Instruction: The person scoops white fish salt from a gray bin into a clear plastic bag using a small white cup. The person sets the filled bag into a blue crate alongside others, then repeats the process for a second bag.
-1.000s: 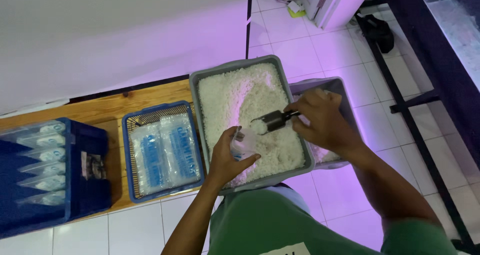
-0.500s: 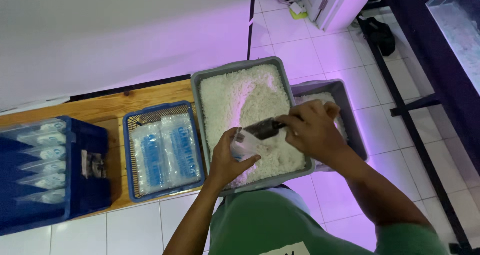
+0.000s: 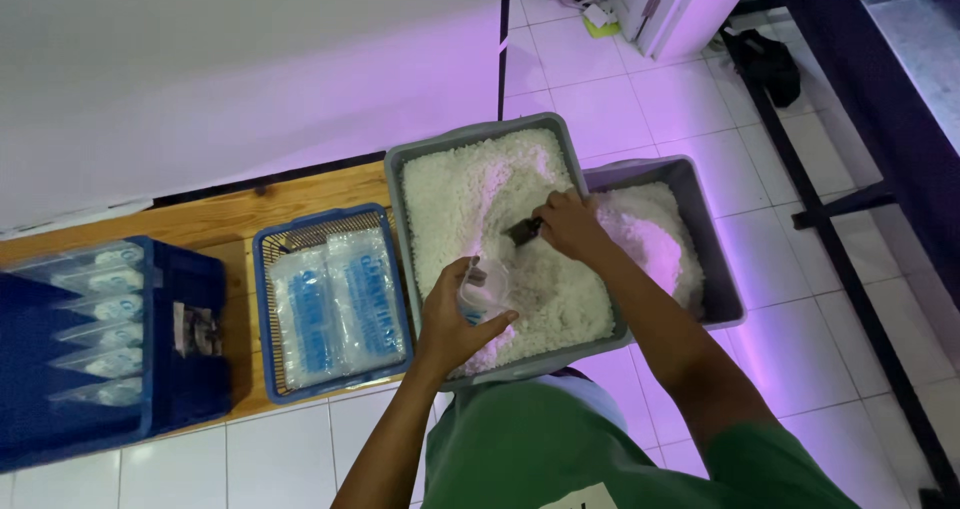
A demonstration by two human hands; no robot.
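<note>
I see my left hand (image 3: 450, 319) closed around a small clear plastic bag (image 3: 482, 291), held over the near part of the grey tub (image 3: 400, 184) of white grains. My right hand (image 3: 572, 227), at about two o'clock from the left and apart from it, is clamped on a dark scoop (image 3: 523, 232) whose tip rests in the grains near the tub's middle. The tub's near rim sits just above my green shirt (image 3: 560, 449), with little room there. A second grey tub (image 3: 712, 249), also holding white grains, touches the first at three o'clock. At nine o'clock a blue basket (image 3: 262, 299) of flat clear packets stands just beside the tub on the wooden bench (image 3: 210, 219), and farther at nine o'clock is a dark blue crate (image 3: 190, 369) with filled bags. Open tiled floor (image 3: 800, 299) lies at three o'clock.
</note>
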